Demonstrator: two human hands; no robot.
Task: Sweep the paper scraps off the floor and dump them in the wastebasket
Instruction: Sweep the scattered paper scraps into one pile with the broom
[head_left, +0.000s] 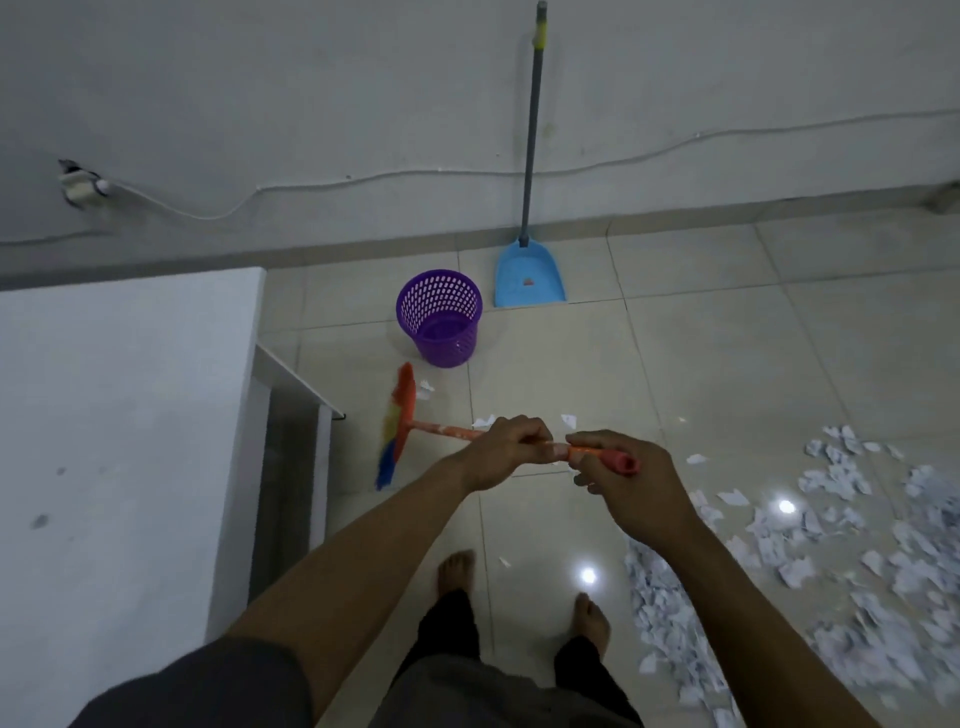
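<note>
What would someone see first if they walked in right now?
Probably the big heap of white paper scraps spread over the tiled floor on the right. Next, the orange broom with rainbow bristles in the middle, gripped by the left hand and the right hand. Behind it stand a purple wastebasket and a blue dustpan with its long handle against the wall.

Left hand; right hand — both clenched
</note>
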